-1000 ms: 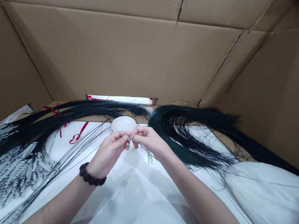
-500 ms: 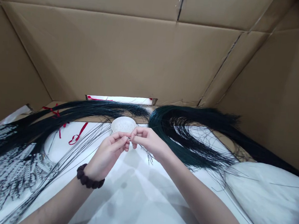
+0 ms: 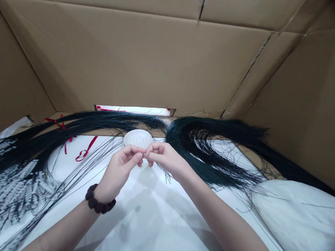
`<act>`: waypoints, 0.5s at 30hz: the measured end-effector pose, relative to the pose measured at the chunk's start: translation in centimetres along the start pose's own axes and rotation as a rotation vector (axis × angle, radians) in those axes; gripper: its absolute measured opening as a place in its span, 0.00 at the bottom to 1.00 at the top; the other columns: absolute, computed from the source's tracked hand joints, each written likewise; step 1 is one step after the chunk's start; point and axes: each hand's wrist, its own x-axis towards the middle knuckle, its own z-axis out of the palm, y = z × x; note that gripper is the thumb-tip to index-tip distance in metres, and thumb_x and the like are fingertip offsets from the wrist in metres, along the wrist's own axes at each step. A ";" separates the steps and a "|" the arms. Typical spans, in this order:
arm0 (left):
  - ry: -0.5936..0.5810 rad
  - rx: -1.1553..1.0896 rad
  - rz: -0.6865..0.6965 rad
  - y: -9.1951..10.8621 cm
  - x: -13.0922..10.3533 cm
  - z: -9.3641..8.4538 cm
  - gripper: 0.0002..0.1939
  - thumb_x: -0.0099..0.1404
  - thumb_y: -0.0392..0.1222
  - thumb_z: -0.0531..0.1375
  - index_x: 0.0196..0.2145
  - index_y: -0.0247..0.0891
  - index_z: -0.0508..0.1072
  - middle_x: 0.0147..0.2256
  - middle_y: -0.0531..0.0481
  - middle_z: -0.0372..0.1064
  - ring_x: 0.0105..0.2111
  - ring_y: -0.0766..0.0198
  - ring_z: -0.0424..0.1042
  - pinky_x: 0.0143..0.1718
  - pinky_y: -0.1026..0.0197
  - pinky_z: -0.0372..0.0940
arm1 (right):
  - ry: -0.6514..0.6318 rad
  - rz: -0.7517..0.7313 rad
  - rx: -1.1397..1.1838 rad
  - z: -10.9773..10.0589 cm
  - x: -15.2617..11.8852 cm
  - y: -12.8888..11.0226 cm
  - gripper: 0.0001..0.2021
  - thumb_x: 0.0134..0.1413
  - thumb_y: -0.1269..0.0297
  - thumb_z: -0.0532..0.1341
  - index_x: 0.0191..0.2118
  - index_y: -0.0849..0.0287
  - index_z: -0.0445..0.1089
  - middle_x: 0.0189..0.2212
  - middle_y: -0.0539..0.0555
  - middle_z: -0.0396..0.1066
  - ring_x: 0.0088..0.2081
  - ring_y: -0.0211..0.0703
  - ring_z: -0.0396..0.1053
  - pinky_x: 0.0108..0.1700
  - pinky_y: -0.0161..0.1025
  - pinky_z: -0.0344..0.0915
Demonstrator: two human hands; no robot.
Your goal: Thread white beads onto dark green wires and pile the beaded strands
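My left hand [image 3: 121,168], with a dark scrunchie [image 3: 99,201] round its wrist, is closed in a pinch. Its fingertips meet those of my right hand [image 3: 165,157], which is pinched too. Whatever lies between the fingertips is too small to make out. Just behind the hands stands a small white bowl [image 3: 138,137] with clear or whitish bits in it. Left of the hands, a spread of thin dark wires [image 3: 82,166] lies across the white surface [image 3: 145,223].
Dark green strand bundles [image 3: 180,143] curve along the back and right. White beaded-looking strands [image 3: 19,194] lie at the left, near red ribbons [image 3: 85,153]. A white plastic-wrapped bundle [image 3: 301,219] sits at the right. Cardboard walls [image 3: 117,56] enclose the back and sides.
Both hands stay together in nearly the same place, still pinched. The left fingers have shifted slightly. The view has moved a little.
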 end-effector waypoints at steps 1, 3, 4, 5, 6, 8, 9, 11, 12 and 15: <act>0.001 0.008 0.001 0.0 0.0 0.0 0.05 0.56 0.40 0.57 0.31 0.36 0.70 0.26 0.53 0.65 0.27 0.67 0.63 0.32 0.65 0.57 | -0.002 0.003 -0.001 0.0 0.0 0.0 0.03 0.39 0.70 0.56 0.20 0.62 0.63 0.14 0.46 0.62 0.18 0.30 0.53 0.22 0.30 0.46; -0.006 0.011 0.000 0.0 0.0 0.0 0.06 0.57 0.40 0.57 0.31 0.36 0.70 0.26 0.52 0.65 0.27 0.67 0.62 0.32 0.65 0.57 | -0.006 0.009 -0.007 0.0 0.0 0.1 0.03 0.39 0.69 0.56 0.20 0.62 0.63 0.14 0.46 0.61 0.18 0.30 0.52 0.21 0.30 0.45; -0.012 0.003 -0.003 -0.1 0.1 -0.1 0.06 0.57 0.40 0.57 0.32 0.36 0.70 0.26 0.52 0.65 0.27 0.67 0.62 0.32 0.65 0.57 | -0.008 0.012 -0.009 -0.1 0.1 0.2 0.03 0.39 0.69 0.56 0.20 0.62 0.63 0.14 0.46 0.61 0.18 0.29 0.52 0.21 0.30 0.45; -0.020 -0.012 -0.008 -0.1 0.1 -0.1 0.06 0.57 0.40 0.57 0.32 0.36 0.70 0.26 0.52 0.65 0.27 0.67 0.62 0.32 0.65 0.57 | -0.009 0.013 -0.012 -0.1 0.1 0.2 0.03 0.39 0.69 0.56 0.21 0.62 0.63 0.14 0.46 0.61 0.18 0.29 0.51 0.21 0.30 0.45; -0.032 -0.030 -0.014 -0.2 0.1 -0.1 0.06 0.57 0.40 0.56 0.32 0.36 0.70 0.26 0.52 0.64 0.27 0.67 0.61 0.32 0.65 0.57 | -0.009 0.012 -0.015 -0.1 0.1 0.2 0.03 0.39 0.69 0.56 0.21 0.62 0.63 0.14 0.46 0.62 0.18 0.29 0.51 0.21 0.30 0.44; -0.053 -0.070 -0.030 -0.2 0.1 -0.1 0.06 0.57 0.40 0.56 0.32 0.36 0.69 0.26 0.53 0.63 0.27 0.68 0.61 0.33 0.65 0.57 | -0.005 0.009 -0.017 -0.1 0.1 0.2 0.03 0.39 0.70 0.56 0.21 0.62 0.63 0.15 0.46 0.62 0.18 0.29 0.52 0.21 0.30 0.45; -0.060 -0.089 -0.039 -0.2 0.1 -0.1 0.06 0.57 0.40 0.56 0.32 0.36 0.69 0.26 0.53 0.63 0.27 0.68 0.60 0.32 0.65 0.57 | -0.002 0.007 -0.018 -0.1 0.1 0.2 0.02 0.39 0.70 0.56 0.21 0.62 0.63 0.15 0.46 0.62 0.18 0.29 0.52 0.21 0.30 0.45; -0.066 -0.120 -0.056 -0.1 0.1 -0.1 0.06 0.57 0.40 0.57 0.32 0.36 0.68 0.25 0.54 0.62 0.26 0.69 0.60 0.32 0.65 0.57 | 0.005 0.002 -0.023 -0.1 0.1 0.2 0.02 0.39 0.70 0.56 0.22 0.63 0.64 0.15 0.46 0.62 0.18 0.29 0.53 0.21 0.29 0.46; -0.064 -0.131 -0.062 -0.1 0.1 -0.1 0.06 0.57 0.40 0.57 0.32 0.36 0.68 0.25 0.54 0.62 0.26 0.69 0.60 0.32 0.65 0.56 | 0.009 0.002 -0.025 -0.1 0.0 0.1 0.02 0.39 0.70 0.56 0.22 0.63 0.64 0.15 0.46 0.62 0.18 0.29 0.53 0.21 0.29 0.45; -0.052 -0.131 -0.065 -0.1 0.0 -0.1 0.06 0.56 0.40 0.58 0.32 0.36 0.67 0.24 0.54 0.62 0.26 0.69 0.60 0.31 0.65 0.56 | 0.012 0.011 -0.026 0.0 -0.1 -0.1 0.02 0.38 0.71 0.56 0.22 0.63 0.64 0.15 0.46 0.62 0.16 0.28 0.51 0.19 0.29 0.43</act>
